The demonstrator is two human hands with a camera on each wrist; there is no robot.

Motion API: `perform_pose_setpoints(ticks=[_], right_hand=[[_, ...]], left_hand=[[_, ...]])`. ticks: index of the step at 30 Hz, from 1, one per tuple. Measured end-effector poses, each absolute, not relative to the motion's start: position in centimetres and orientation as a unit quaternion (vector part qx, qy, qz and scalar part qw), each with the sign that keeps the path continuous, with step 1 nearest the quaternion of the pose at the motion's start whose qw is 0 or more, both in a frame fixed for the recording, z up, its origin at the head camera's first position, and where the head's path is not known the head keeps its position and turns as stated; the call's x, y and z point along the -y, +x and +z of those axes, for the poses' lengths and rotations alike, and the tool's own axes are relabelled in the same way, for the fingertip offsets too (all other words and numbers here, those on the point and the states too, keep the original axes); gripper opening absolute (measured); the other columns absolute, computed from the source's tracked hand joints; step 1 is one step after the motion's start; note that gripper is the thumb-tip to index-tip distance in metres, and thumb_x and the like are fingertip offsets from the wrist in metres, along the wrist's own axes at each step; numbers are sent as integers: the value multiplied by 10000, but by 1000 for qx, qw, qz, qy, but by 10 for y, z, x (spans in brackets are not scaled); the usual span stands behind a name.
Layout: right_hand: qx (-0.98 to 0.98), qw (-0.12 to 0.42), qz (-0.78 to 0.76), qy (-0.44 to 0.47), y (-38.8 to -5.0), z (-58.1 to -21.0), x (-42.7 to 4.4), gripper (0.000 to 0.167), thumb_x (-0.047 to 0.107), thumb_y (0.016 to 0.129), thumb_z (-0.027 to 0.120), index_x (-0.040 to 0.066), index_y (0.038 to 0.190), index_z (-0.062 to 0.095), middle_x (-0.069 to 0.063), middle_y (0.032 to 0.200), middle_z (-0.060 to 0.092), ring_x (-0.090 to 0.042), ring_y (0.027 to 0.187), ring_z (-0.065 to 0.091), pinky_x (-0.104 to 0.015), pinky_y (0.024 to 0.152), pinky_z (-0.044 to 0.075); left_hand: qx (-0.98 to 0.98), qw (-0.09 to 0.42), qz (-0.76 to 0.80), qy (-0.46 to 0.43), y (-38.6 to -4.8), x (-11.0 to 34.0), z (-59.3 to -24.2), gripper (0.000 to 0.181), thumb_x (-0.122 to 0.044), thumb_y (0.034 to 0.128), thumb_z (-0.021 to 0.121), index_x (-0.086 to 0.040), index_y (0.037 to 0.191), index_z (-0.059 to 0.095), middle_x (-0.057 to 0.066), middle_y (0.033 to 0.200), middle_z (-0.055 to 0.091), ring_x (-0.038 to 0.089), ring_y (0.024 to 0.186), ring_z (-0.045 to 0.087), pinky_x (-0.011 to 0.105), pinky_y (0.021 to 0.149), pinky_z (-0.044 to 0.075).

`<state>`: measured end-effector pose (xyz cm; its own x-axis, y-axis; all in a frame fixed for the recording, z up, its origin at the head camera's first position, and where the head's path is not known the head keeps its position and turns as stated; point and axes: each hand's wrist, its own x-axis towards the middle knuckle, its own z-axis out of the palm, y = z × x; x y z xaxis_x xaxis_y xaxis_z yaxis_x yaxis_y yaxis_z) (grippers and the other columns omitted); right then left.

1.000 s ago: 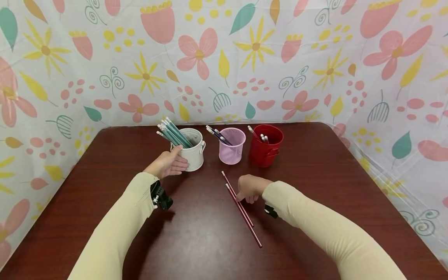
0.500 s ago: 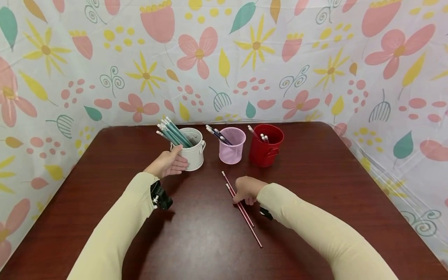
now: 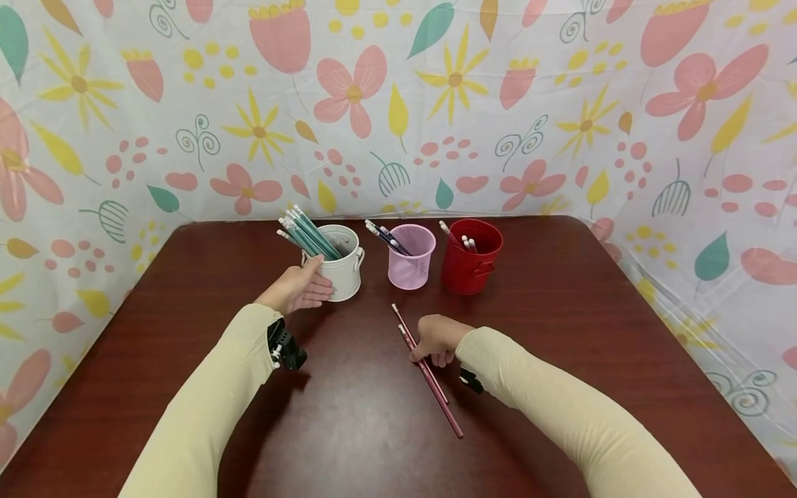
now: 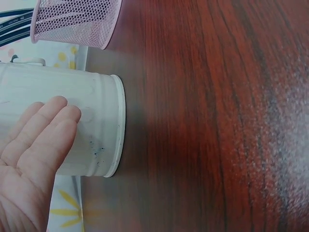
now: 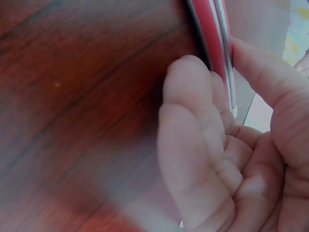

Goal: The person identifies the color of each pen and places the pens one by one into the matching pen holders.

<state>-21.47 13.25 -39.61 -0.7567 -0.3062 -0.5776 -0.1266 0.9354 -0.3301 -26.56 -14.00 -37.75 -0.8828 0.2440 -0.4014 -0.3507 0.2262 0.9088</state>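
My left hand lies against the side of a small white bucket, its fingers straight along the wall and its thumb near the rim. Several green pencils lean out of that bucket. In the left wrist view the fingers lie flat before the bucket. My right hand pinches a red pencil between thumb and curled fingers, low over the table. A second red pencil lies close alongside, partly hidden by the hand. The right wrist view shows a red pencil between thumb and fingers.
A pink mesh cup with several dark blue pencils stands right of the white bucket. Beside it is a red bucket holding several pencils. The brown table meets a flower-print cloth behind.
My right hand has shifted slightly left along the red pencils, and its thumb and fingers have come around the nearer one. The left hand and containers have not moved.
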Motion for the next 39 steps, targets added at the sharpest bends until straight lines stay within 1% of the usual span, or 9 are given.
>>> perform_pose_setpoints(ticks=[6,12,16,19,23,26,28,34,39], right_hand=[[-931,315,-151,-109,-214,-400,-133,299,273,836,745,36,685,643,-66,560,629,-156,467,600,-277,485,533],[-925,303,-192,-123,-210,-401,-134,249,211,834,730,39,675,646,-45,538,623,-154,469,612,-273,481,534],[-930,271,-196,-150,-211,-397,-140,229,192,826,743,52,659,671,-35,525,617,-156,466,617,-272,473,529],[-932,250,-211,-153,-215,-392,-148,179,142,827,734,51,685,673,-39,538,616,-148,465,612,-275,472,530],[-925,219,-274,-148,-221,-384,-159,58,38,826,698,-3,832,658,-40,596,619,-131,479,577,-287,476,537],[-909,181,-337,-163,-224,-379,-164,203,-32,823,665,-63,1015,609,-66,648,631,-143,492,557,-285,471,529],[-900,156,-368,-176,-225,-376,-166,293,-59,814,656,-78,1094,571,-97,695,647,-155,519,562,-271,476,516],[-873,105,-429,-208,-224,-364,-164,336,-112,796,643,-52,1117,566,-233,883,671,-209,732,630,-259,613,531],[-856,45,-467,-217,-224,-347,-163,448,-150,768,634,-57,1179,481,-248,858,664,-280,706,640,-241,530,490]], left_hand=[[-744,239,623,-39,-265,140,-376,742,-466,1028,247,204,1311,396,356,1329,448,421,1232,472,469,1034,384],[-742,242,623,-42,-265,141,-377,737,-461,1029,246,202,1318,388,355,1338,441,415,1242,464,468,1042,374],[-743,242,623,-40,-264,140,-374,743,-469,1028,243,199,1320,388,350,1341,441,414,1238,470,471,1040,376],[-744,240,622,-43,-264,140,-373,741,-469,1028,241,196,1320,390,348,1341,443,412,1236,472,471,1039,377],[-743,242,623,-45,-264,139,-374,730,-462,1031,245,193,1320,390,347,1342,441,411,1238,470,468,1042,375],[-742,243,623,-43,-263,139,-374,729,-461,1031,244,193,1319,391,347,1340,444,410,1234,475,468,1040,378],[-742,242,624,-42,-264,139,-375,730,-461,1031,244,194,1317,392,348,1338,444,410,1231,478,469,1039,378],[-743,241,624,-40,-264,140,-376,731,-464,1030,245,193,1313,397,345,1334,453,403,1223,488,471,1038,378],[-743,241,623,-39,-263,139,-374,733,-468,1029,246,191,1316,397,341,1334,457,398,1225,490,466,1035,383]])
